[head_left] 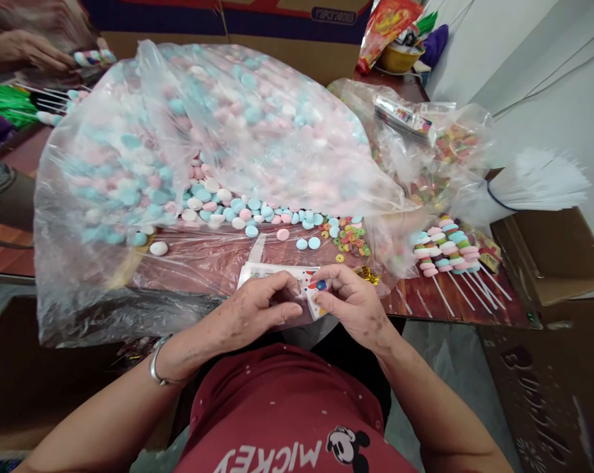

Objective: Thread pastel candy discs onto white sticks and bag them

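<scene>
A small clear plastic bag (317,303) printed with coloured dots lies between my two hands. My right hand (353,299) pinches its edge between thumb and forefinger, beside a blue printed spot. Curled around the other side is my left hand (257,305), closed on the bag, thumb and forefinger bent towards it; its other fingers are hidden. Beneath and behind the left hand a stack of flat bags (251,270) sticks out. Just past my hands lie loose pink, blue and white candies (251,231) and small coloured ring candies (353,240). Gold twist ties (368,274) touch the area by my right hand.
A big clear sack (257,125) of pastel candies covers much of the table. Candy skewers (449,249) lie at right, below a bundle of white sticks (538,180). Cardboard boxes (538,263) stand at the right edge. Another person's hand (35,52) holds a candy skewer at upper left.
</scene>
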Action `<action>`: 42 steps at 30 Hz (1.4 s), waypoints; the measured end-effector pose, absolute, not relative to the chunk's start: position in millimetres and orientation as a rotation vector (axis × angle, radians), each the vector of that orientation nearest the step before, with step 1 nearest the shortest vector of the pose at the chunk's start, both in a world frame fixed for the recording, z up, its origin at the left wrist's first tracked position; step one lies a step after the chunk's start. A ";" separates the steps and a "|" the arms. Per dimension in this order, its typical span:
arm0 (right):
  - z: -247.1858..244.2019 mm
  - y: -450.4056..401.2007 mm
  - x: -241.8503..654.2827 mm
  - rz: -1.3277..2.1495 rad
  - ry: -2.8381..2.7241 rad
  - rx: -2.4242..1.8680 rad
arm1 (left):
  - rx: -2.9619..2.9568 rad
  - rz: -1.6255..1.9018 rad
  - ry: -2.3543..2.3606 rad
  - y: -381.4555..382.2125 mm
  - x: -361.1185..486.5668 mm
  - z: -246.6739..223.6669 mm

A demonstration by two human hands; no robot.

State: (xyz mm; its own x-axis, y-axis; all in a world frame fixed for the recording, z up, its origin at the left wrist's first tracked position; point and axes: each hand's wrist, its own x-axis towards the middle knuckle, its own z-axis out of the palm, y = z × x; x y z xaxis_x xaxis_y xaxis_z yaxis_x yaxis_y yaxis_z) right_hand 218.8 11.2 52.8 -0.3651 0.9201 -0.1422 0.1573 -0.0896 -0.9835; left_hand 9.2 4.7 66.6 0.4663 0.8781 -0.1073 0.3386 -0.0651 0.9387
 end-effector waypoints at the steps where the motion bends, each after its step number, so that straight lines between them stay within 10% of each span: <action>1: 52.8 8.0 219.0 1.497 -1.534 -1.195 | 1.679 0.616 1.081 1.3 10.8 66.4; 25: 42.5 -21.6 238.5 0.580 -2.002 -0.931 | 1.959 0.821 0.997 -28.3 27.2 36.1; 36: 11.2 6.3 391.6 -0.319 -1.810 -2.119 | 1.868 0.949 1.010 -24.0 31.3 27.8; 42: 1.3 -1.8 422.6 -0.604 -1.831 -1.926 | 1.565 0.925 1.023 -20.0 30.5 23.6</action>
